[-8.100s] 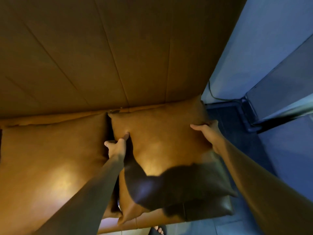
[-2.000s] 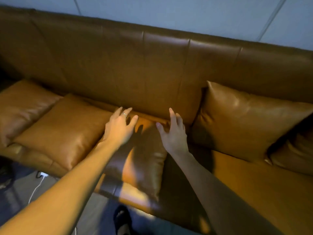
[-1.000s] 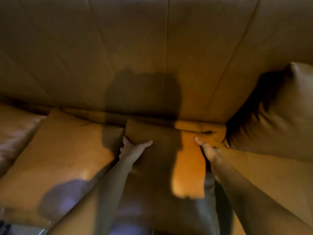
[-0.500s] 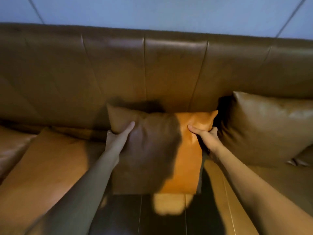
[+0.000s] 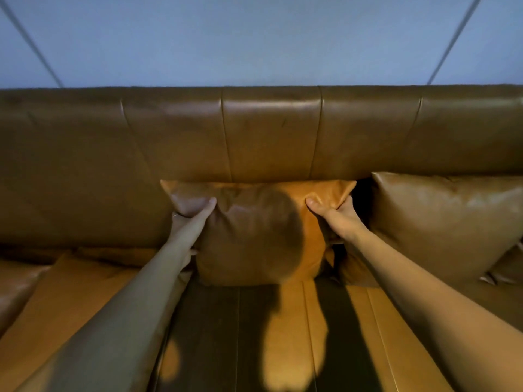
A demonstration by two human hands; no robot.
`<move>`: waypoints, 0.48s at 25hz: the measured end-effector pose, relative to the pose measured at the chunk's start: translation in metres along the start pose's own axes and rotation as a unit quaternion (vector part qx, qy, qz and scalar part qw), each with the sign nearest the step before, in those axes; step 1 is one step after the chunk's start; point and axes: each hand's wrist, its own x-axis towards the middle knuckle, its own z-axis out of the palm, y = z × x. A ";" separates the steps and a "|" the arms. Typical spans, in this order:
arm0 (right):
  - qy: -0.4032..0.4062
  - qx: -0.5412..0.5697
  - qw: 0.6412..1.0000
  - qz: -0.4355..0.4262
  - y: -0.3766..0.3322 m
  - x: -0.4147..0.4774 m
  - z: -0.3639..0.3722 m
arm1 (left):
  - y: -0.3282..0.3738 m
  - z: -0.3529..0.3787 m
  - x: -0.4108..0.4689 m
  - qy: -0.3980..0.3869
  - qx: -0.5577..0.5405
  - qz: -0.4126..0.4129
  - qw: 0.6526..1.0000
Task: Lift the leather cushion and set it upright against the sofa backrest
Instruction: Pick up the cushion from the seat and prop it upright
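We have the leather cushion (image 5: 254,236) standing upright on the sofa seat (image 5: 297,335), its top edge against the backrest (image 5: 268,137), just beside another cushion (image 5: 441,222) already propped on the right. Our left hand (image 5: 189,219) and right hand (image 5: 336,213) are each closed around an upper corner, thumbs on the front face, which we judge keeps it square and from slumping forward. It looks nearly placed; only letting go seems left.
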 end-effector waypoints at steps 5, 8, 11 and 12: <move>0.049 -0.034 0.998 0.004 -0.002 0.013 0.006 | 0.008 0.002 0.021 0.007 0.028 -0.014 0.999; 0.064 -0.074 0.995 0.010 0.001 0.018 0.009 | 0.008 0.006 0.030 0.000 0.039 -0.027 0.999; 0.079 -0.107 0.991 0.013 0.001 0.023 0.012 | 0.006 0.008 0.041 0.000 0.059 -0.032 0.998; 0.084 -0.119 0.989 0.015 0.002 0.025 0.013 | 0.005 0.008 0.046 -0.001 0.068 -0.032 0.997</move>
